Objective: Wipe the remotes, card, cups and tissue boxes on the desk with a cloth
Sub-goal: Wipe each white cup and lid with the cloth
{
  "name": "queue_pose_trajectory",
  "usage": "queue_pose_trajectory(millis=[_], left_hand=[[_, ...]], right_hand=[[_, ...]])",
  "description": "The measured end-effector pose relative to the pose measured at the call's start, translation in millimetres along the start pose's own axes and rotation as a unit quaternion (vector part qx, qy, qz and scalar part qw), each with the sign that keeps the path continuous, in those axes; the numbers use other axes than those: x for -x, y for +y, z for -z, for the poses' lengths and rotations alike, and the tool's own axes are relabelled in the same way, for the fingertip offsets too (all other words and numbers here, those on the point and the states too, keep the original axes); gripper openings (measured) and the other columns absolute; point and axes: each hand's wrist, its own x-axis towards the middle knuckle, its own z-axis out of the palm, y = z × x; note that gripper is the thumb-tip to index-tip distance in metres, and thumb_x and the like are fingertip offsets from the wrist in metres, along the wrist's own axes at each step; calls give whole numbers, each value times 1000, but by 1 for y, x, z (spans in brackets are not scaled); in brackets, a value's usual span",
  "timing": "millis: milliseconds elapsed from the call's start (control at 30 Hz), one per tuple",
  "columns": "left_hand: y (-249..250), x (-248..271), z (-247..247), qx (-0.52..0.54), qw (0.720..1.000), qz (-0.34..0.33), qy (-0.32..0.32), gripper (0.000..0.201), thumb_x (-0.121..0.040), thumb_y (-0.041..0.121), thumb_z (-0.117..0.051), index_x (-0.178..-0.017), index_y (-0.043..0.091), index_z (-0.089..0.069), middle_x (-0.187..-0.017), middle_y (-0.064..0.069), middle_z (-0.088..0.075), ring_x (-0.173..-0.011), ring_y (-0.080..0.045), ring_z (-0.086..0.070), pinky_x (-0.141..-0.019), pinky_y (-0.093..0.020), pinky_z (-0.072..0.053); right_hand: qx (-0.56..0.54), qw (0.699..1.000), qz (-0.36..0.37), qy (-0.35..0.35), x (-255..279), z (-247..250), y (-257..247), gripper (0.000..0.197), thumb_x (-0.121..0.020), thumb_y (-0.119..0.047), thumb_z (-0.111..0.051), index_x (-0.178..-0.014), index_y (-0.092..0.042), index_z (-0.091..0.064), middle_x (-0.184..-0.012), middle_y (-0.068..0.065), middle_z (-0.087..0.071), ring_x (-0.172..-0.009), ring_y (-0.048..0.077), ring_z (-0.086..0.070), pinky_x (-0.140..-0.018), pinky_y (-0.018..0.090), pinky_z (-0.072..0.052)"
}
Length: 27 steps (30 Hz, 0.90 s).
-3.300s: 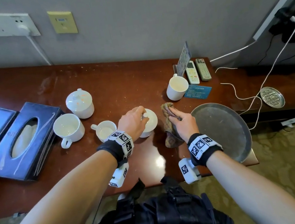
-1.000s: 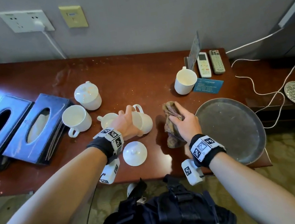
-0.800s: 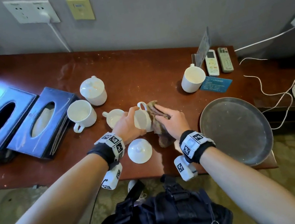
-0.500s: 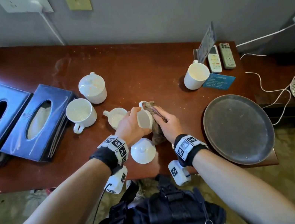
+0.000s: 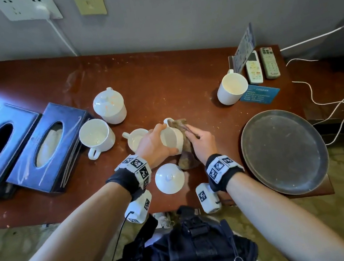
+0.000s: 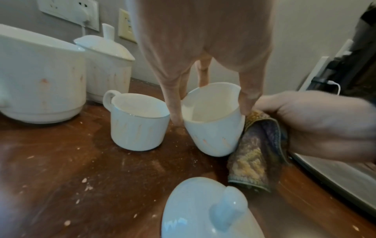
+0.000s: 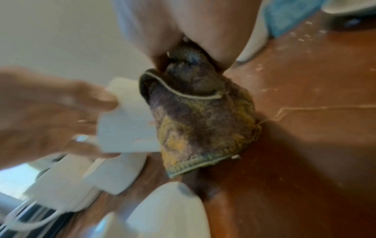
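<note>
My left hand (image 5: 154, 144) grips a white cup (image 5: 171, 138) and holds it tilted just above the desk; in the left wrist view the cup (image 6: 211, 119) hangs between thumb and fingers. My right hand (image 5: 201, 141) clutches a brown-yellow cloth (image 5: 186, 157) and presses it against the cup's right side; the cloth (image 7: 201, 122) hangs down to the wood. The cup's lid (image 5: 169, 178) lies on the desk in front of it. Two remotes (image 5: 262, 66) and a blue card (image 5: 259, 93) lie at the far right. Two dark blue tissue boxes (image 5: 15, 148) sit at the left.
Other white cups stand nearby: a small one (image 5: 134, 138) beside my left hand, an open mug (image 5: 96, 136), a lidded one (image 5: 109, 105) and one (image 5: 231, 88) by the card. A round metal tray (image 5: 284, 149) overhangs the front right edge. Cables trail at the right.
My left hand took the lid off the cup, laid it on the desk, then lifted and tilted the cup. My right hand brought the cloth left against the cup.
</note>
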Motion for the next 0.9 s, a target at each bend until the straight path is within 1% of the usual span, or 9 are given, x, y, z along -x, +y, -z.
queue_pose_trajectory(millis=[100,233,300,367,433,500,667,833,900], left_hand=[[5,3,-2,-10,1000,7,9,86,-77,36,-82,-148,24,-33,-135,-8,-51,-117,-25,-50,-93,-33,-42],[9,3,-3,-5,1000,14,18,81,-77,32,-82,-144,20,-38,-128,-9,-56,-106,-19,-49,-85,-28,-40],[6,5,-5,9,999,27,24,81,-76,29,-83,-143,21,-38,-121,-7,-54,-102,-18,-47,-83,-27,-39],[5,7,-7,17,999,42,29,85,-76,30,-84,-145,24,-36,-119,-3,-47,-104,-18,-46,-85,-28,-38],[6,8,-8,15,998,47,33,85,-76,30,-84,-146,25,-35,-118,-2,-45,-105,-18,-45,-87,-28,-38],[7,6,-9,14,998,50,35,85,-76,30,-84,-146,24,-35,-117,-3,-47,-106,-19,-47,-87,-30,-39],[2,6,-9,17,998,50,34,82,-73,30,-85,-140,22,-39,-120,-5,-54,-110,-22,-53,-86,-30,-43],[4,4,-9,10,998,57,30,85,-77,32,-83,-146,26,-34,-118,-2,-47,-107,-21,-48,-87,-31,-40],[5,2,-7,12,998,55,28,85,-76,33,-83,-145,25,-34,-117,-5,-51,-108,-23,-51,-87,-32,-42]], right_hand=[[18,1000,-8,-4,-10,6,0,28,-96,-19,-58,-122,-20,-69,-127,-5,-65,-123,14,-57,-100,16,-37],[-22,996,71,-54,2,1,-10,27,-97,-17,-58,-121,-22,-69,-129,-11,-62,-122,-4,-47,-107,10,-32],[-13,994,87,-61,3,0,-2,28,-97,-17,-58,-123,-20,-68,-129,-10,-61,-119,-8,-46,-103,3,-29],[-1,996,65,-60,-8,6,7,29,-98,-17,-57,-125,-17,-67,-132,-6,-61,-123,-2,-49,-103,5,-29],[16,998,32,-60,-21,11,10,30,-97,-18,-56,-125,-16,-67,-130,-2,-63,-125,12,-54,-106,15,-34],[19,997,30,-66,-26,10,6,28,-96,-18,-57,-122,-18,-69,-128,-3,-65,-124,16,-56,-107,20,-36],[15,986,144,-78,-3,0,0,28,-95,-18,-60,-121,-21,-69,-131,-5,-62,-125,3,-51,-107,12,-32],[40,998,32,-42,-19,11,12,30,-96,-22,-58,-125,-20,-67,-130,-4,-63,-127,15,-54,-110,25,-38],[31,997,48,-41,-14,9,2,29,-95,-24,-60,-122,-23,-69,-126,-7,-66,-122,11,-57,-107,21,-40]])
